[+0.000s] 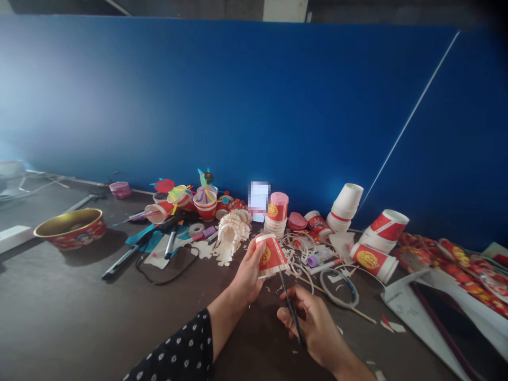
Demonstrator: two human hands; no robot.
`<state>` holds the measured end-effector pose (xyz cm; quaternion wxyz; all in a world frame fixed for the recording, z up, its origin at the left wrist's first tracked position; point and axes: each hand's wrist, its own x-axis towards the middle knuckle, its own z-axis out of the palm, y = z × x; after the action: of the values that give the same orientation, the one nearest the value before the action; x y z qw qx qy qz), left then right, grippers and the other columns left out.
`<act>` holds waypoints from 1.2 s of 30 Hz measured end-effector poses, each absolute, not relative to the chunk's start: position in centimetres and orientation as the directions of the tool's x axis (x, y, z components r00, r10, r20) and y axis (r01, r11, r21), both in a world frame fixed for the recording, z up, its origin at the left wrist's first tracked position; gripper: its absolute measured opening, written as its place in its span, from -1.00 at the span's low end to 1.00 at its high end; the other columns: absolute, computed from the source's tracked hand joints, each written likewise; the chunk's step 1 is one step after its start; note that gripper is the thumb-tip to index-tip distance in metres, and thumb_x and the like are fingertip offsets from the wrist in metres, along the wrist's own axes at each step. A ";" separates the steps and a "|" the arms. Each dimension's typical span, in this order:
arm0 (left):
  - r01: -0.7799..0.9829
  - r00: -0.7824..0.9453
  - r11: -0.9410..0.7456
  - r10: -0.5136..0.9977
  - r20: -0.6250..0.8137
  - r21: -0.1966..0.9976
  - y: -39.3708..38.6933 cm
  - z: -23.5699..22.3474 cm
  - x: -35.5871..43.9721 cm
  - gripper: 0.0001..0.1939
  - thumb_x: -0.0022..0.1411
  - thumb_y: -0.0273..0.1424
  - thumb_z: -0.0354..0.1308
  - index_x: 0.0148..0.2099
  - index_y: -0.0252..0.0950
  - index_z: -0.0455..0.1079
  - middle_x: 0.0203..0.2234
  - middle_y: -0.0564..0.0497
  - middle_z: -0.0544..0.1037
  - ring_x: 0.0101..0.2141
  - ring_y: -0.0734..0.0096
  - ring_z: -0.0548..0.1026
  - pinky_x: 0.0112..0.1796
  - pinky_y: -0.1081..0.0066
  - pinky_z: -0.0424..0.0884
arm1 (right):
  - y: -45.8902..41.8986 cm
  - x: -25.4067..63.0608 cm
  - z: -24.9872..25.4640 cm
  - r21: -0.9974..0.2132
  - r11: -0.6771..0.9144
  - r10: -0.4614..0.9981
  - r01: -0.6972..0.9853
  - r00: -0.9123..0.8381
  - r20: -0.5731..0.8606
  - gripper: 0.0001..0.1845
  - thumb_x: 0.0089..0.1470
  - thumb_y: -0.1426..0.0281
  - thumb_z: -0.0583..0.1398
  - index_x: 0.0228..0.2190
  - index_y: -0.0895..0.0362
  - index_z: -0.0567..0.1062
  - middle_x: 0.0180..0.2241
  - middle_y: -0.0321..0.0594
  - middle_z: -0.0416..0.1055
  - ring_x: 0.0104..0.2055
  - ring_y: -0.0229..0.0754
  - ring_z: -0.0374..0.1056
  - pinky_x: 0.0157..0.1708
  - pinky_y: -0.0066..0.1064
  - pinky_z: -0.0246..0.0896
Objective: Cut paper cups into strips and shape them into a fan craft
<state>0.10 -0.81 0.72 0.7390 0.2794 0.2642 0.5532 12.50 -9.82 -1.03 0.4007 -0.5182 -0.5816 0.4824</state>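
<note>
My left hand [248,272] grips a red and white paper cup [271,256], which lies tilted on its side with a gold emblem on it. My right hand [313,323] holds a pair of black-handled scissors [292,312]. Their thin blades rise to the cup's lower edge and seem to touch it. Whether the blades are cutting into the paper is hard to tell. Paper snippets [273,312] lie on the dark table [99,317] under both hands. A cup cut into curled white strips [232,233] stands just beyond my left hand.
A red bowl with a gold interior [70,228], black marker pens [123,262] and decorated cups [205,205] lie to the far left. Stacked white cups [343,208], loose paper strips [301,246] and red printed wrapping [456,267] lie right, before a blue wall [222,106].
</note>
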 end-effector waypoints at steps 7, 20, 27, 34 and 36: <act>-0.650 0.266 0.216 0.963 -0.048 0.729 -0.9 0.7 0.0 -0.47 0.04 -0.21 0.19 0.07 -0.10 0.17 -0.24 0.00 0.44 -0.37 0.41 0.44 -0.42 0.42 0.40 | -9.9 12.4 -0.8 -0.982 -0.006 0.989 0.189 -0.142 -0.033 -0.62 -0.05 0.13 0.22 -0.32 0.15 0.31 -0.63 -0.43 0.20 -0.62 -0.37 0.10 -0.62 -0.53 0.05; -0.654 0.269 0.176 0.963 0.009 0.736 -0.9 0.7 0.0 -0.50 0.10 -0.21 0.14 0.09 -0.09 0.14 -0.24 0.01 0.44 -0.36 0.41 0.44 -0.35 0.39 0.43 | -9.8 12.2 -1.3 -0.986 -0.062 0.991 0.153 -0.108 -0.079 -0.57 -0.09 0.04 0.21 -0.37 0.13 0.29 -0.67 -0.46 0.19 -0.68 -0.40 0.09 -0.68 -0.56 0.02; -0.650 0.254 0.186 0.967 -0.020 0.737 -0.9 1.0 0.0 -0.48 0.06 -0.23 0.18 0.07 -0.10 0.16 -0.24 0.00 0.45 -0.37 0.41 0.44 -0.38 0.42 0.42 | -9.8 12.2 -1.2 -0.987 -0.068 0.990 0.144 -0.109 -0.084 -0.56 -0.09 0.03 0.20 -0.37 0.13 0.29 -0.67 -0.45 0.21 -0.69 -0.40 0.10 -0.70 -0.57 0.03; -0.649 0.253 0.182 0.967 -0.015 0.739 -1.1 1.2 -0.1 -0.51 0.07 -0.24 0.17 0.06 -0.11 0.17 -0.27 0.02 0.45 -0.38 0.42 0.44 -0.38 0.41 0.42 | -10.0 11.8 -0.8 -0.988 -0.054 0.995 0.143 -0.079 -0.066 -0.53 -0.14 -0.01 0.21 -0.41 0.14 0.30 -0.70 -0.47 0.17 -0.72 -0.42 0.06 -0.73 -0.58 0.00; -0.652 0.254 0.182 0.967 -0.015 0.736 -1.1 1.2 -0.1 -0.52 0.08 -0.25 0.16 0.06 -0.12 0.16 -0.27 0.01 0.46 -0.38 0.42 0.44 -0.38 0.41 0.42 | -10.0 11.7 -0.7 -0.988 -0.050 0.995 0.149 -0.074 -0.062 -0.52 -0.14 -0.02 0.20 -0.42 0.14 0.29 -0.70 -0.47 0.17 -0.72 -0.42 0.06 -0.74 -0.58 0.00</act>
<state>-0.11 -1.09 1.24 0.7268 0.3144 0.2508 0.5568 11.69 -9.97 -0.69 0.4276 -0.5293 -0.5403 0.4950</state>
